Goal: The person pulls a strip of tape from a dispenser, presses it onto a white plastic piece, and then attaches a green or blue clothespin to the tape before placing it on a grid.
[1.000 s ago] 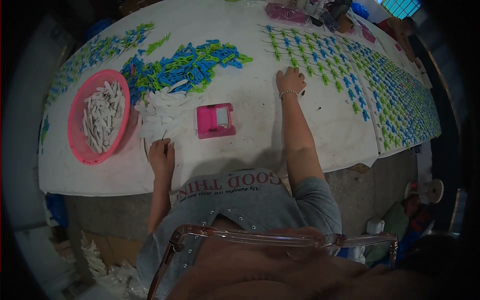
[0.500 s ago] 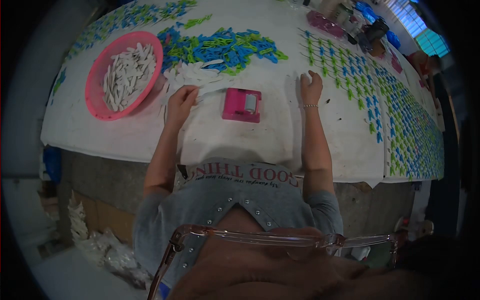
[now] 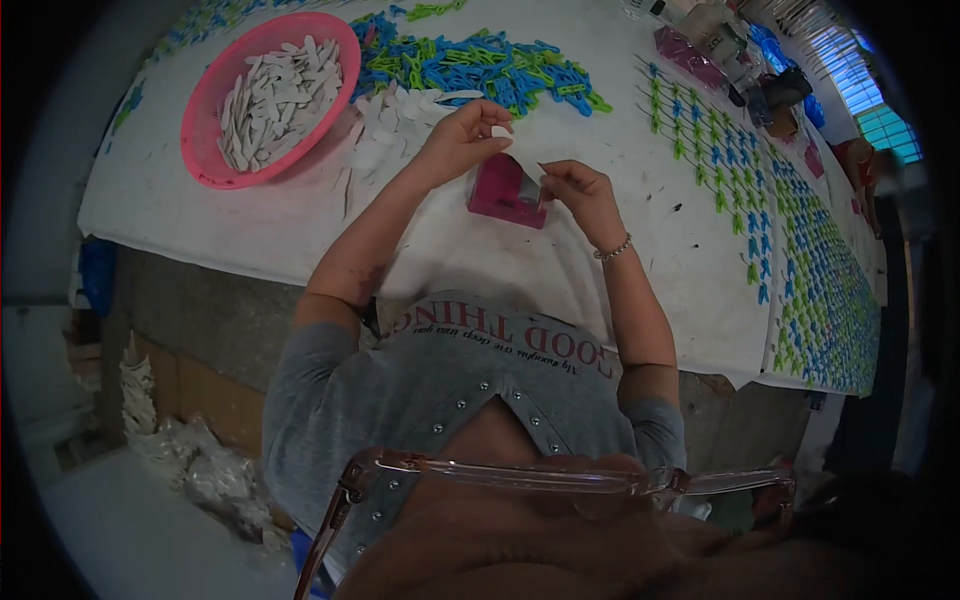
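My left hand (image 3: 468,142) pinches a small white flat strip (image 3: 502,132) between thumb and fingers, just above a pink tape dispenser (image 3: 492,195). The fingers of my right hand (image 3: 585,198) are closed at the dispenser's right side, on what looks like the end of a thin strip of tape (image 3: 542,172). Part of the grey roll (image 3: 529,190) shows in the dispenser; my right fingertips cover some of it. Loose white strips (image 3: 400,125) like the held one lie in a pile beside my left forearm.
A pink basin (image 3: 190,130) full of white strips stands at left. Blue and green clips (image 3: 480,65) are heaped behind the dispenser. Rows of such clips (image 3: 810,290) cover the right side. Bottles and bags (image 3: 730,45) stand at back right, near another person (image 3: 858,165).
Both hands have moved inward to the dispenser. My left hand has come up and right with a white strip; my right hand, loosely open before, has moved left and pinched. The view has shifted.
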Demonstrator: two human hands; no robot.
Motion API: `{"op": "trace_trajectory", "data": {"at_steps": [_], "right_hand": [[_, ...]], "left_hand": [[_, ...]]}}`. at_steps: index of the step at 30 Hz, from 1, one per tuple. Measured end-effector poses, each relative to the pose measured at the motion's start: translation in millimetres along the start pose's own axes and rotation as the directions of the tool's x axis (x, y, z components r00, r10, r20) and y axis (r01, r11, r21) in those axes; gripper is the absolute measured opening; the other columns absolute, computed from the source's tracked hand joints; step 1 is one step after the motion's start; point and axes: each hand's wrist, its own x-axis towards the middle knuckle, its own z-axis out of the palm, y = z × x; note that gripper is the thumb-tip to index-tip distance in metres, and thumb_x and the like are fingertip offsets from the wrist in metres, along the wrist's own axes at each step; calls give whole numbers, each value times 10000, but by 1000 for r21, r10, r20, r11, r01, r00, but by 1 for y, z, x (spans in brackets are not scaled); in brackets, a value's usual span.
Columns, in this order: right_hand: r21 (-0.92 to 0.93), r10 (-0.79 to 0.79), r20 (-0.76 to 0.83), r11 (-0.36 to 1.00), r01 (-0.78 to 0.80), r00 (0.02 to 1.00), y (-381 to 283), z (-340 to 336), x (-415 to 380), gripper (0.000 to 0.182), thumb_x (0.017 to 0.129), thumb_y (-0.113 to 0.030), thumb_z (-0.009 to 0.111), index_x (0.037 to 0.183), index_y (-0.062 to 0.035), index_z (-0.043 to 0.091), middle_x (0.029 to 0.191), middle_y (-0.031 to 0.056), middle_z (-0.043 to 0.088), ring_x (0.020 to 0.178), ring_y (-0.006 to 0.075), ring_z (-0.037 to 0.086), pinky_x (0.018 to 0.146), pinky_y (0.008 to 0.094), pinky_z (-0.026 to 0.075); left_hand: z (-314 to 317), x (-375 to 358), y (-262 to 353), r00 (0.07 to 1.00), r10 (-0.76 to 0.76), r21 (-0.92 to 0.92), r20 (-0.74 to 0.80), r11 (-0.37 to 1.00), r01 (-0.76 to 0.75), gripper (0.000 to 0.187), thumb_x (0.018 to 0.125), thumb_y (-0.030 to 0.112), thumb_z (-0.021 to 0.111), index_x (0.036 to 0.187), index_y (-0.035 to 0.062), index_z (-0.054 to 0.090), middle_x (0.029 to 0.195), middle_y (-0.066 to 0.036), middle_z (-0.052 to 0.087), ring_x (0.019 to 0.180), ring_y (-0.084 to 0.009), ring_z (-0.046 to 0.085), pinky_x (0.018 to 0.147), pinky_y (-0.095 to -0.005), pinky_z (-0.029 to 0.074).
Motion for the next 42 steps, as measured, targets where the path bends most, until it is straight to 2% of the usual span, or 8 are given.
{"op": "trace_trajectory", "data": {"at_steps": [6, 8, 11, 16, 26, 32, 36, 42], "right_hand": [[-104, -118, -143, 989, 103, 983, 10, 13, -1, 175, 839, 6, 626, 1013, -7, 646, 893, 15, 652, 786, 65, 577, 722, 218, 467], [-447, -334, -157, 863, 235, 929, 12, 16, -2, 197, 815, -1, 645, 1011, -25, 648, 892, 38, 656, 786, 99, 601, 718, 238, 479], [-602, -456, -143, 744, 289, 878, 21, 16, 0, 189, 795, -6, 656, 981, -39, 650, 904, 64, 652, 775, 139, 617, 708, 259, 490], [-614, -482, -132, 726, 310, 866, 33, 18, 5, 180, 773, -6, 663, 946, -54, 651, 866, 71, 635, 770, 188, 606, 681, 296, 485], [-753, -543, 51, 530, 389, 838, 41, -3, -4, 181, 712, -2, 658, 880, -53, 617, 808, 82, 589, 780, 256, 561, 688, 347, 454], [-801, -535, 4, 504, 323, 845, 32, -18, -11, 204, 676, -10, 632, 869, -75, 615, 794, 67, 582, 754, 257, 539, 690, 353, 444], [-745, -527, -109, 605, 282, 843, 13, -19, -7, 224, 687, 2, 623, 898, -74, 617, 831, 65, 583, 772, 221, 548, 710, 321, 450], [-129, -330, -238, 943, 307, 914, 16, -5, 11, 357, 747, 63, 590, 1083, -44, 536, 859, 0, 530, 824, 95, 527, 754, 234, 440]], "left_hand": [[7, 7, -11, 997, -52, -55, -53, 997, 49, 125, 847, 86, 664, 953, 44, 611, 844, 13, 597, 812, -48, 570, 736, -193, 472], [9, 10, -18, 997, -44, -61, -59, 997, 40, 118, 845, 92, 668, 942, 47, 620, 829, 16, 595, 811, -51, 569, 736, -198, 472], [8, 12, -25, 993, 114, 129, -23, 986, -110, 94, 836, 112, 677, 905, 63, 638, 812, 16, 603, 776, -61, 562, 711, -215, 467], [6, 9, -20, 952, 296, 429, 74, 852, -299, 70, 826, 134, 675, 874, 90, 650, 808, 7, 606, 723, -108, 537, 671, -252, 442], [-4, -3, -31, 952, 169, 622, 254, 725, -295, 100, 758, 168, 700, 816, 114, 640, 772, -8, 594, 786, -194, 518, 718, -311, 434], [10, 1, -51, 934, 194, 629, 301, 696, -347, 99, 734, 185, 691, 790, 122, 640, 772, -20, 603, 777, -237, 524, 724, -343, 430], [23, 6, -49, 921, 191, 646, 340, 665, -376, 96, 715, 178, 694, 771, 120, 643, 751, -24, 599, 753, -233, 534, 723, -358, 431], [33, 5, -55, 931, 214, 627, 295, 692, -357, 109, 705, 175, 701, 766, 108, 641, 759, -27, 606, 736, -226, 545, 740, -360, 427]]}}
